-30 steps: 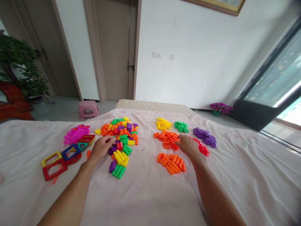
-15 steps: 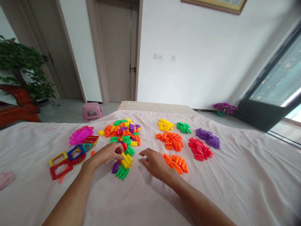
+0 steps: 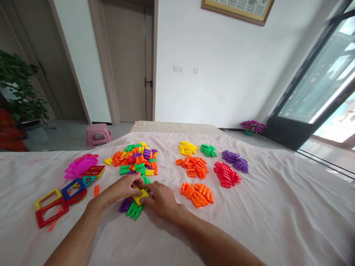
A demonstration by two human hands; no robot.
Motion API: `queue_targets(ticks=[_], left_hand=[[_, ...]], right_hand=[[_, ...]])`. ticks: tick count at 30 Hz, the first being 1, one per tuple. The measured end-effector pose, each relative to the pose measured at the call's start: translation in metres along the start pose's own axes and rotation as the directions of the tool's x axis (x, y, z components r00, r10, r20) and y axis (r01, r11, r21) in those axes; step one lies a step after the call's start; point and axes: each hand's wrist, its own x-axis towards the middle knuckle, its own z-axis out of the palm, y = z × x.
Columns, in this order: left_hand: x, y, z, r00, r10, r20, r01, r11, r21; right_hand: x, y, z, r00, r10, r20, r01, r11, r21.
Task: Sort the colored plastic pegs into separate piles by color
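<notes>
My left hand [image 3: 129,187] and my right hand [image 3: 159,197] meet at the near end of the mixed pile, both closed on a yellow piece [image 3: 141,196]. Just below it lie green pieces [image 3: 135,210] and a purple piece [image 3: 125,205]. Beyond my hands spreads a mixed pile [image 3: 138,157] of orange, green, purple, red and yellow pieces. To the right are single-colour groups: orange pieces [image 3: 197,194] closest, more orange ones [image 3: 194,166], red pieces [image 3: 226,174], purple pieces [image 3: 235,160], green pieces [image 3: 208,150] and yellow pieces [image 3: 188,148].
A magenta flower-shaped tray [image 3: 80,167] lies at the left, with a red square frame [image 3: 51,212], a blue square frame [image 3: 73,189] and other frames near it. A loose orange piece [image 3: 96,190] is beside them. The cloth [image 3: 277,207] has folds. A pink stool [image 3: 98,135] stands beyond.
My right hand has moved left to the yellow piece and closed on it beside my left hand. The head view has turned slightly, shifting the scene leftward.
</notes>
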Motion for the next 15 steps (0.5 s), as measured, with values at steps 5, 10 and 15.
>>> queue_targets(ticks=[5, 10, 15], left_hand=[[0.006, -0.006, 0.002, 0.998, 0.007, -0.070, -0.008, 1.000, -0.015], [0.004, -0.001, -0.001, 0.997, -0.048, -0.060, 0.046, 0.998, -0.038], [0.005, 0.004, 0.003, 0.999, -0.035, 0.038, 0.038, 0.996, -0.077]], right_hand=[[0.003, 0.007, 0.010, 0.996, 0.077, -0.049, -0.069, 0.986, 0.151], [0.005, 0.016, 0.016, 0.983, 0.166, -0.082, -0.127, 0.926, 0.357], [0.010, 0.018, 0.006, 0.970, 0.157, -0.184, -0.080, 0.927, 0.367]])
